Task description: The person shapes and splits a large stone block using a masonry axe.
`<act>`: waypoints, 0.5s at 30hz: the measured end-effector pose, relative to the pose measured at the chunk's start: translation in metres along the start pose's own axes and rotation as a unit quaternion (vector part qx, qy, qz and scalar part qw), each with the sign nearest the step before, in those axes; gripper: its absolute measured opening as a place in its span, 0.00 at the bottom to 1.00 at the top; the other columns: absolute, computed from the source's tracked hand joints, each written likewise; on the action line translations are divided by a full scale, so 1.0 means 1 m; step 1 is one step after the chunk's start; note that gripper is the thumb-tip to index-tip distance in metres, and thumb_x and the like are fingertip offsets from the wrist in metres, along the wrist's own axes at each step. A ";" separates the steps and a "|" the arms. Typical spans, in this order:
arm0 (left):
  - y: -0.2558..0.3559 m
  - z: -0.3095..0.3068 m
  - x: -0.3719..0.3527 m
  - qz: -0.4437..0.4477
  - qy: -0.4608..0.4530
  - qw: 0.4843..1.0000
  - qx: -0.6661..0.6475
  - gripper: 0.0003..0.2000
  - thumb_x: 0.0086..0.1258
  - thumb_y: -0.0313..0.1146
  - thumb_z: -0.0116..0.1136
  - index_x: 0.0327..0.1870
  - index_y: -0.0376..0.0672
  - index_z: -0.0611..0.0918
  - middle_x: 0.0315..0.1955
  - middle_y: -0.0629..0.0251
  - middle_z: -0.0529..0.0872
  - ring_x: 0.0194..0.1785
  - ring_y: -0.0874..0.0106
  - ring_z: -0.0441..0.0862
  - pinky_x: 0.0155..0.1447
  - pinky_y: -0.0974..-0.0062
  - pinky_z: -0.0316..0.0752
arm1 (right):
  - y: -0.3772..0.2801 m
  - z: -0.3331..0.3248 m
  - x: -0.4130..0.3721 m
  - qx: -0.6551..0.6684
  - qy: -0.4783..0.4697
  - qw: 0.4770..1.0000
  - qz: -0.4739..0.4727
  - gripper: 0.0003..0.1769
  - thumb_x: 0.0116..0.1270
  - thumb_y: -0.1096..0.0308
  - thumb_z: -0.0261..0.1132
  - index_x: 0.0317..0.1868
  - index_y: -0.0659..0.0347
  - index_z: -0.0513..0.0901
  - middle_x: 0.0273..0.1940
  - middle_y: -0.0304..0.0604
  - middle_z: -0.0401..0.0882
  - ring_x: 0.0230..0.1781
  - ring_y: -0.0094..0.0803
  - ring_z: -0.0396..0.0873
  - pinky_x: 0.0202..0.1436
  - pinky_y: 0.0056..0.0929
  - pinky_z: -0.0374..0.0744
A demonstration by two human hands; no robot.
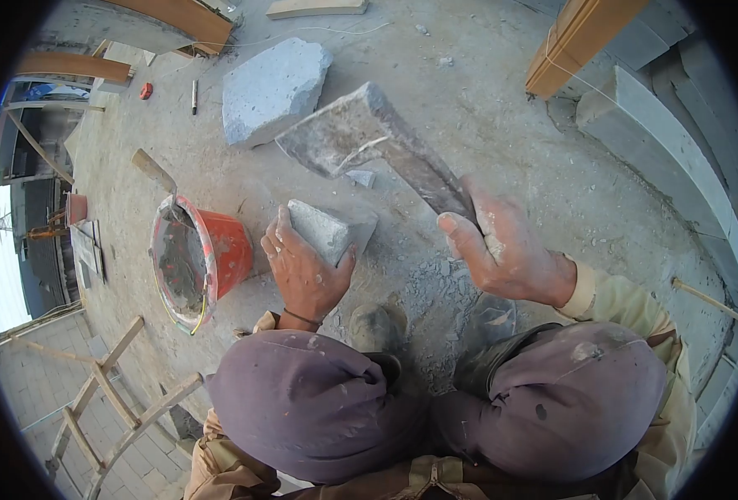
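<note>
My right hand (510,246) grips the handle of a hatchet (335,137), its wide, dust-coated blade raised and pointing left. Below the blade, my left hand (306,267) is wrapped round a grey block piece (323,229) with a rough broken face, which it steadies near the floor. Behind the hatchet lies a larger broken light-grey block (273,87). A small chip (360,177) rests partly under the hatchet head. Crumbs and rubble (440,304) are scattered between my boots.
To the left stands a red bucket (231,250) of wet mortar, with a trowel (156,171) in it. A marker (195,97) and a red tape measure (146,91) lie farther off. A wooden ladder (106,392) is at lower left; a wooden post (569,50) and blocks (652,142) line the right.
</note>
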State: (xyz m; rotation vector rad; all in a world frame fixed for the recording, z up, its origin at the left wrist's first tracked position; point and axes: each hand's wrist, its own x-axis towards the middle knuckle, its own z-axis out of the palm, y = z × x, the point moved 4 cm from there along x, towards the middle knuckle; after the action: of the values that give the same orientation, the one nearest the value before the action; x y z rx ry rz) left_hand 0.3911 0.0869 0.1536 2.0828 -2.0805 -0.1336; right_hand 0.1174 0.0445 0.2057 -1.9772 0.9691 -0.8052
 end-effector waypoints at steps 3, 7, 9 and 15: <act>-0.001 0.001 0.000 0.007 0.005 1.000 0.005 0.56 0.56 0.44 0.80 0.77 0.21 0.55 0.65 0.33 0.68 0.69 0.40 0.65 0.75 0.45 0.60 | 0.005 0.004 -0.006 0.149 0.030 0.981 0.118 0.18 0.80 0.64 0.62 0.47 0.76 0.73 0.25 0.69 0.77 0.28 0.70 0.80 0.32 0.58 0.73; 0.002 0.002 0.004 0.019 0.004 1.000 0.019 0.56 0.56 0.44 0.80 0.77 0.21 0.56 0.65 0.33 0.69 0.69 0.40 0.65 0.75 0.44 0.59 | 0.036 0.030 -0.011 0.008 -0.104 0.988 0.117 0.18 0.79 0.65 0.63 0.49 0.77 0.73 0.24 0.66 0.77 0.27 0.67 0.81 0.30 0.56 0.73; 0.000 0.002 0.000 0.001 -0.008 1.000 0.025 0.56 0.56 0.44 0.80 0.77 0.21 0.55 0.65 0.32 0.68 0.70 0.39 0.65 0.76 0.44 0.58 | 0.019 0.019 -0.011 0.042 -0.106 0.985 0.127 0.18 0.79 0.65 0.64 0.49 0.77 0.73 0.24 0.65 0.77 0.27 0.67 0.81 0.31 0.56 0.74; 0.002 0.002 0.000 0.003 -0.008 0.999 0.037 0.56 0.56 0.44 0.80 0.77 0.21 0.55 0.66 0.31 0.67 0.70 0.38 0.64 0.76 0.45 0.59 | 0.028 0.025 -0.025 0.043 -0.014 0.992 0.114 0.20 0.80 0.62 0.63 0.49 0.78 0.73 0.23 0.67 0.77 0.27 0.67 0.82 0.32 0.58 0.76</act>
State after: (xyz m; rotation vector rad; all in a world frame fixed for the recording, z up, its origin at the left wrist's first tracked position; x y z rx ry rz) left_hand 0.3887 0.0871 0.1525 2.1239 -2.1321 -0.0734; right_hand 0.1147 0.0633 0.1644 -1.7613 1.1021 -0.6773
